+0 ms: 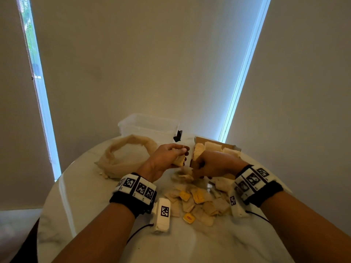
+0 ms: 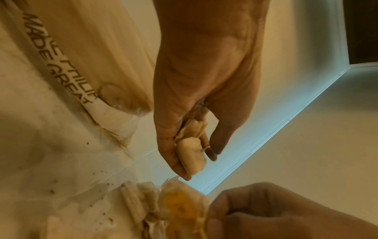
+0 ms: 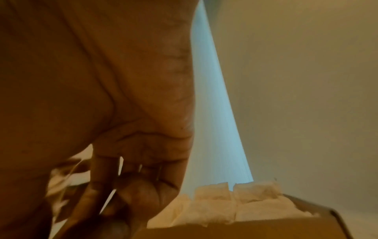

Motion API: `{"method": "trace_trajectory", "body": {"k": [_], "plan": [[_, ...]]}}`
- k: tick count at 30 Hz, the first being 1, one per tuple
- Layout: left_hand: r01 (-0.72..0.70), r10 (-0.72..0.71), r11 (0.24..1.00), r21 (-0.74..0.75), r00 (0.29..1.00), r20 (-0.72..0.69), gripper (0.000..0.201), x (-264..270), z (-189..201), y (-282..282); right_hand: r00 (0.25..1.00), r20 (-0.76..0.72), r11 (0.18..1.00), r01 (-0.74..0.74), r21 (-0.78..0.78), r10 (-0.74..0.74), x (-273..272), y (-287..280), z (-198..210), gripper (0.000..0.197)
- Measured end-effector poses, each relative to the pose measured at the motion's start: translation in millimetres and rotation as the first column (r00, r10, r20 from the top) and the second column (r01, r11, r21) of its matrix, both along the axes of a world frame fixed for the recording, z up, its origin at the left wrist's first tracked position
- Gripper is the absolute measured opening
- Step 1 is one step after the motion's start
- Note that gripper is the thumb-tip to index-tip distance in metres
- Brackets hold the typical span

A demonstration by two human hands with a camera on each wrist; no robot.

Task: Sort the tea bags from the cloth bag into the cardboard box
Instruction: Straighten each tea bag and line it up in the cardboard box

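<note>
Cloth bag [image 1: 125,156] slumped near far-left edge of table [image 1: 79,205], mouth open; contents not visible.

Left hand [image 1: 167,158] raised above table centre, fingers curled round small stack of tea bags [image 2: 191,155].

Loose tea bag pile [image 1: 199,200] at table centre, strings and yellow tags mixed.

Right hand [image 1: 214,165] over pile, fingers bunched on clump [image 2: 184,208]; exact grip blurred.

Cardboard box [image 1: 235,148] near far-right edge, rows of bags upright inside.

Risk: strings tangled, so lifting clump likely drags extra bags off the pile. Stack in left hand may slip if its grip loosens.

Dim room, window-gap daylight, blurred wrist views
</note>
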State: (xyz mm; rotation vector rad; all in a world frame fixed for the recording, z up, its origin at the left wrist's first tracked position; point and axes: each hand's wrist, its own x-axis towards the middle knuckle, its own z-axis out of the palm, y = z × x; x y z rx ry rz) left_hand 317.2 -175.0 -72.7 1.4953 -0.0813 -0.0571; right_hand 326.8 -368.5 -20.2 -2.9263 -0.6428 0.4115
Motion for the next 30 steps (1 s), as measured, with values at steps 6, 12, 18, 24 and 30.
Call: {"method": "trace_trajectory", "body": {"k": [6,12,18,24,30], "plan": [[0.127,-0.127,0.98,0.15,0.992,-0.009,0.034,-3.8,-0.4,-2.9,0.979,-0.165,0.822,0.188,0.537,-0.116,-7.6,-44.5,-5.3,0.026],[0.227,-0.227,0.963,0.148,0.974,-0.019,0.055,-12.7,5.3,-6.9,0.944,-0.309,0.626,0.31,0.715,-0.113,-8.2,-52.5,-32.0,0.032],[0.155,-0.159,0.974,0.167,0.987,0.011,0.036,-12.2,0.3,-3.5,0.912,-0.407,0.608,0.353,0.711,-0.054,-9.1,-55.0,-35.8,0.028],[0.075,-0.076,0.988,0.138,0.997,0.006,0.024,-10.3,2.4,-4.9,0.889,-0.457,0.581,0.389,0.714,-0.033,-7.4,-54.3,-41.4,0.035],[0.092,-0.101,0.967,0.239,0.995,0.025,0.016,-12.5,7.0,-1.2,0.888,-0.459,0.53,0.4,0.747,-0.023,-8.0,-57.2,-43.9,0.045]]}}
